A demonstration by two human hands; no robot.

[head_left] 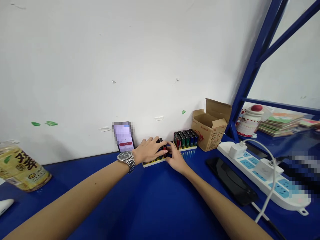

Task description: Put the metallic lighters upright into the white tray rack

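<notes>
My left hand (148, 150), with a metal wristwatch (126, 158) at its wrist, reaches over a pale tray (154, 162) with yellow-edged slots. Dark-topped small cylinders (160, 141) stand between its thumb and fingers, which are closed round them. From the right, my right hand (176, 160) curls its thumb and fingers at the tray's right end, against a small red cylinder (165, 148). The hands cover much of this tray. Just behind my right hand, a second tray (189, 148) holds several rows of red, green and blue cylinders (185, 139) with dark tops.
An opened cardboard box (209, 131) stands right of the full tray. A lit phone (124, 138) leans on the wall. Further right lie a black phone (231, 180) and a white power strip (262, 178) with chargers and cables. A yellow-labelled bottle (23, 168) is at left.
</notes>
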